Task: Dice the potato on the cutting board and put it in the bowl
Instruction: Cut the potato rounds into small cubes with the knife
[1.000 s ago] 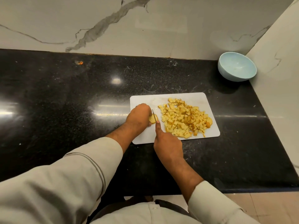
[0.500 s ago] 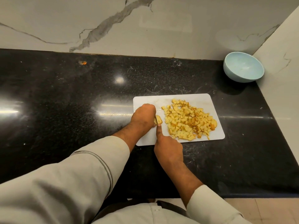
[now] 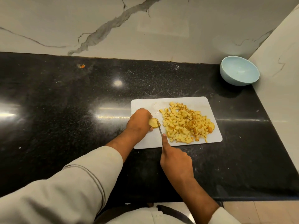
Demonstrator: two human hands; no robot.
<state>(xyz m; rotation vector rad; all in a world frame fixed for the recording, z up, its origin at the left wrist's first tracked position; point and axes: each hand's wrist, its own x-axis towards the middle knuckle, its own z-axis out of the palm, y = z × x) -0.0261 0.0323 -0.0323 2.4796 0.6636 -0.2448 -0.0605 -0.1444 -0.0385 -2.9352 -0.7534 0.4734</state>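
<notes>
Black polished stone forms the counter (image 3: pixel 64 110), with a smooth pale-blue bowl (image 3: pixel 239 71) standing empty in its far right corner. On the white plastic board (image 3: pixel 145 104) a heap of small yellow dice (image 3: pixel 186 123) is spread. The last rounded potato piece (image 3: pixel 153 122) is pinched by the left hand (image 3: pixel 139 120); the knife (image 3: pixel 159 128) is gripped by the right hand (image 3: pixel 175 160). Fingertips should be kept curled back, and the blade pressed straight down.
</notes>
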